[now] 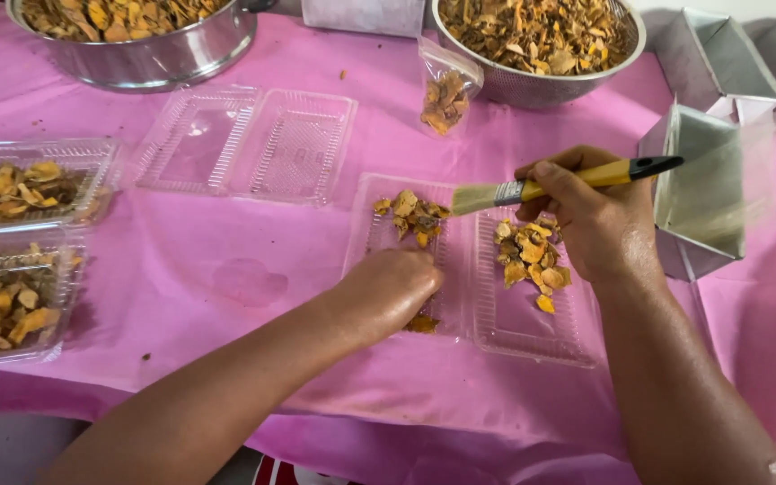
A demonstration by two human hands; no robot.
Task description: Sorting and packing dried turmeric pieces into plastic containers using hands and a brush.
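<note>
My right hand (586, 220) grips a paintbrush (557, 185) with a yellow handle and black end, its pale bristles pointing left over an open clear plastic clamshell box (469, 296). Dried yellow-orange slices (413, 216) lie in the box's left half, and more dried slices (528, 259) in its right half under my right hand. My left hand (390, 289) rests knuckles up on the left half, fingers curled over a few pieces at its near edge.
An empty open clamshell (249, 142) lies further back. Two filled clear boxes (20, 251) sit at left. A steel pot (141, 40) and a mesh bowl (541, 40) hold more slices, a small bag (446, 90) between them. Silver foil pouches (707, 162) stand at right on the pink cloth (226, 269).
</note>
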